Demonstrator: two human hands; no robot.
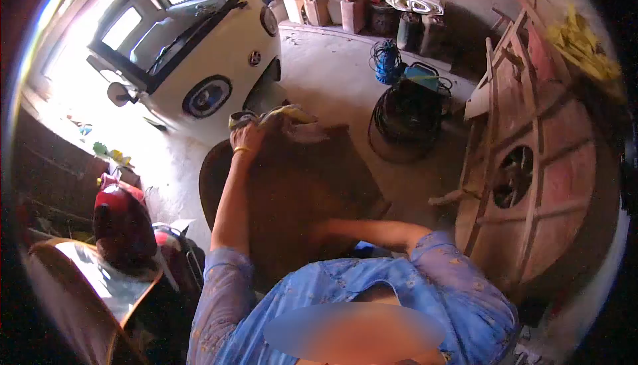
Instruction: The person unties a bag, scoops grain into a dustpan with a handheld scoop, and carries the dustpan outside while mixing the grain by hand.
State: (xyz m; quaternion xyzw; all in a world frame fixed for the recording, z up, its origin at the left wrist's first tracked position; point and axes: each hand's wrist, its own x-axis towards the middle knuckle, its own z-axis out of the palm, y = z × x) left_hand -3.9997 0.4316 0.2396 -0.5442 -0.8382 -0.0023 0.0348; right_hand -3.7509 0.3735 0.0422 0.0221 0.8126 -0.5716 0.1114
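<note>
A large dark brown panel with an uneven outline stands in front of my body. My left hand, with a yellow band at the wrist, is at its far left edge, fingers closed on a crumpled light cloth. The cloth lies along the panel's far edge. My right forearm reaches left across the near part of the panel. My right hand is blurred and dark against the brown surface, so its fingers cannot be made out.
A white vehicle stands ahead on the left. Black coiled hose and a blue pump are right of centre. A round wooden tabletop leans at right. At left are a red container and containers line the back wall.
</note>
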